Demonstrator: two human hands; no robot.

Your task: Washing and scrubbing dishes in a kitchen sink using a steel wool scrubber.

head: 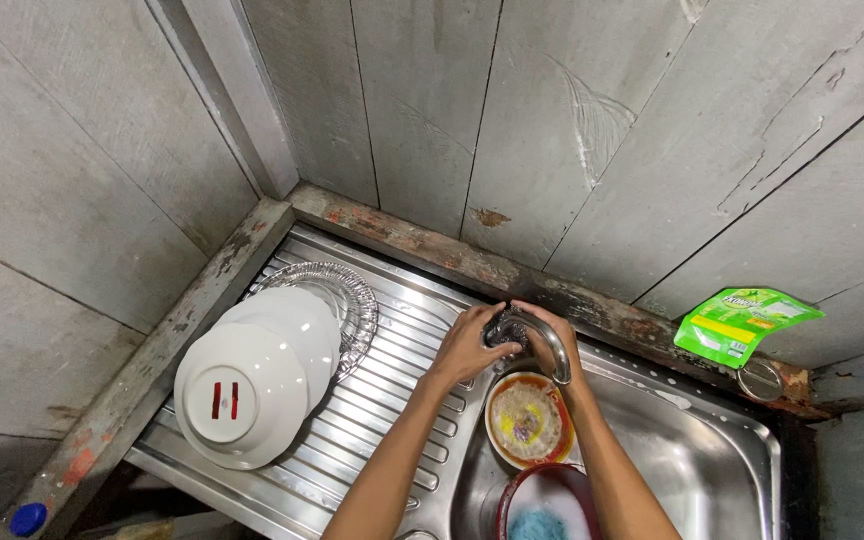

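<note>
Both my hands reach to the metal tap [540, 345] at the back of the steel sink [712, 470]. My left hand [467, 345] and my right hand [550, 325] close around a dark steel-wool scrubber [507, 328] at the base of the tap. Below the spout sits a dirty orange-rimmed bowl [529, 420] with soapy residue. In front of it stands a red bowl [549, 500] holding foam and a blue sponge.
Two upturned white bowls [252, 385] and a clear glass plate [337, 290] lie on the ribbed steel drainboard [372, 420] at left. A green soap pouch [742, 322] and a small round lid [760, 380] rest on the wooden ledge at right. Grey plank walls surround the sink.
</note>
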